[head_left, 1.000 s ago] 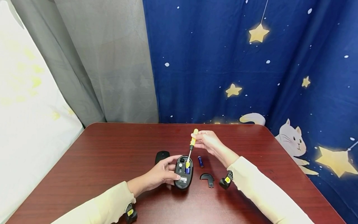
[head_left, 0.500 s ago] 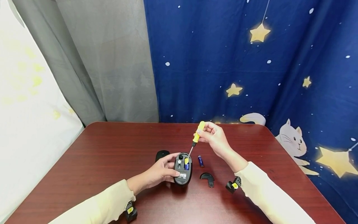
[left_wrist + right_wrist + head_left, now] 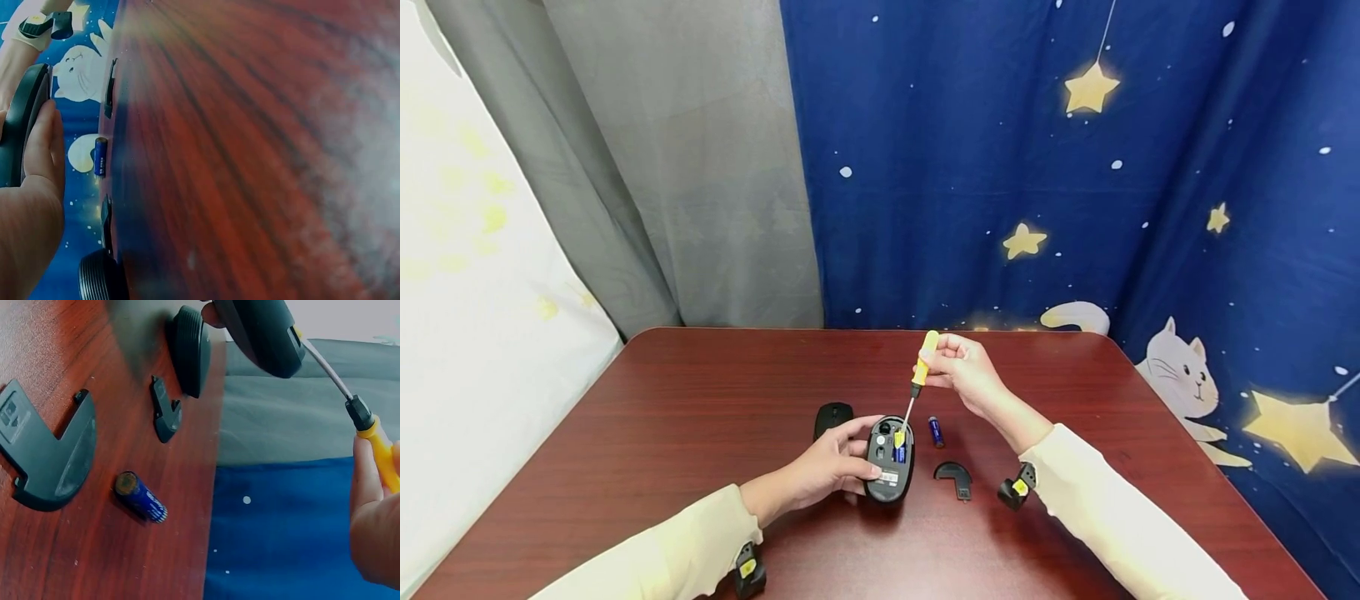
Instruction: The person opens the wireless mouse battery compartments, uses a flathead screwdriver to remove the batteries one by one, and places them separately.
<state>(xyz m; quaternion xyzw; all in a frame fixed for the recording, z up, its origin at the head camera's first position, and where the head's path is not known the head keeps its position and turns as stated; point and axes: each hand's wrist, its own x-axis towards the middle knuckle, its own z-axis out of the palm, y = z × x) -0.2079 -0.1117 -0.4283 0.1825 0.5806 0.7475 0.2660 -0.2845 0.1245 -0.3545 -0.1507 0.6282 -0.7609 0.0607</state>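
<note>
In the head view my left hand (image 3: 831, 468) holds a black computer mouse (image 3: 883, 487) with its underside turned up, thumb on the label. A blue and yellow battery (image 3: 899, 450) sits in its uncovered compartment. My right hand (image 3: 966, 371) pinches the yellow handle of a screwdriver (image 3: 922, 364), whose metal shaft slants down to the battery's upper end. The tip is hidden inside the compartment in the right wrist view. A loose blue battery (image 3: 140, 497) lies on the table to the right of the mouse, beside a black battery cover (image 3: 56, 450).
A second black mouse (image 3: 833, 419) lies behind my left hand on the reddish-brown table (image 3: 722, 392). The right wrist view also shows another small black cover (image 3: 164, 412) near it. Curtains (image 3: 940, 208) hang behind the table's far edge.
My right hand and the screwdriver handle rose to the right, then came partway back down to the left. The held mouse lifted slightly, then lowered again. The loose battery and cover stay put.
</note>
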